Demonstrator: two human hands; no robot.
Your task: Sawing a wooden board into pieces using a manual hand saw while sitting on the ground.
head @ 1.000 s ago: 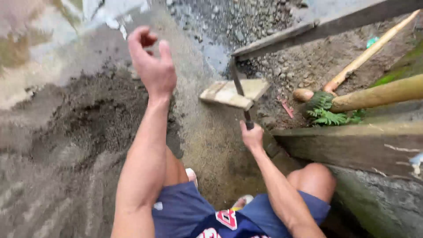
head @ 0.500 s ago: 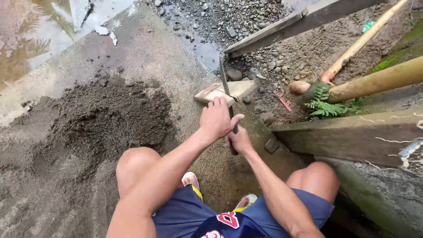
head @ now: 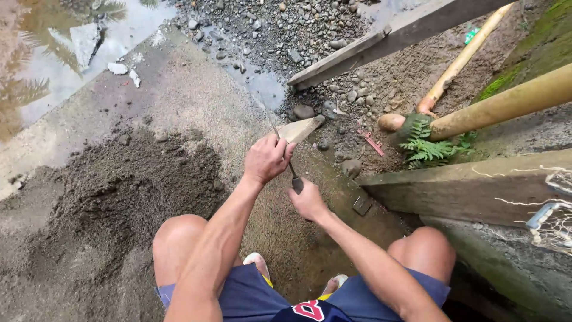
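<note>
Both hands are on a long knife (head: 275, 128) held over the concrete slab (head: 179, 95), in front of the squatting person's knees. The right hand (head: 308, 201) is wrapped shut around the dark handle, whose top end shows just above the fist. The left hand (head: 267, 158) is curled closed over the lower blade, just above the right; whether its fingers pinch the flat or only rest on the spine cannot be told from here. The blade is thin, grey and narrow. Its long axis runs from the handle near the body up and slightly left in the picture, away from the person, with the tip pointing toward the wet gravel (head: 274, 24) and the puddle beyond. Just past the left hand lies a pale wedge of wood (head: 301, 127), and the blade crosses its near end; contact between them is not clear. Judgement: the knife looks light and stiff, metal, with some flex likely along so thin a blade. The handle is the safe place to hold it. The bare blade is a cut hazard, and damp, gritty hands could slip along it. The wood piece looks light, rigid and rough, and could shift on the slab. A heap of dark sand (head: 119, 197) lies to the left, and timber boards (head: 471, 185) and bamboo poles (head: 506, 104) to the right.
</note>
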